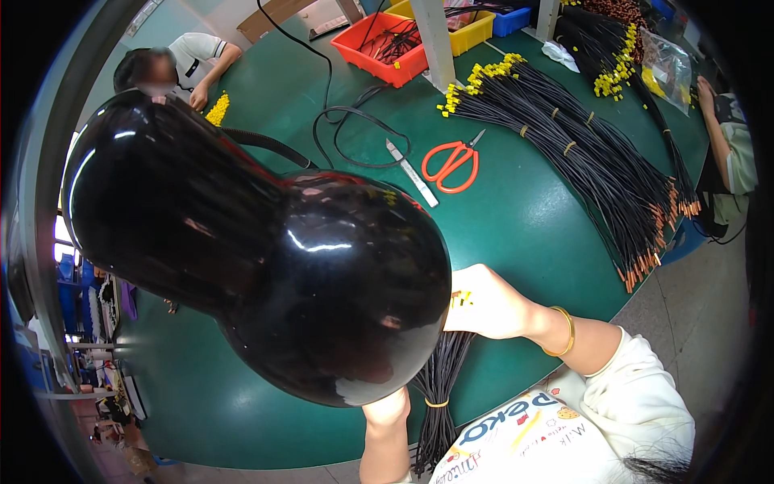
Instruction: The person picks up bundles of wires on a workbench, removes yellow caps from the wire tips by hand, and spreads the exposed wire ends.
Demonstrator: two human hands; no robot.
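A large glossy black rounded hood fills the middle of the head view and covers much of my work area. At its right edge, my right hand is closed, with small yellow connectors at its fingers; the fingertips are partly hidden. Only the wrist and the heel of my left hand come out from under the hood, so its fingers cannot be seen. Between my two arms a bundle of black cables, tied with a yellowish band, runs down over the table's near edge.
Orange-handled scissors and a cutter-like tool lie on the green table. Black cable bundles with yellow connectors spread at right. A red bin stands behind. Co-workers sit at far left and far right.
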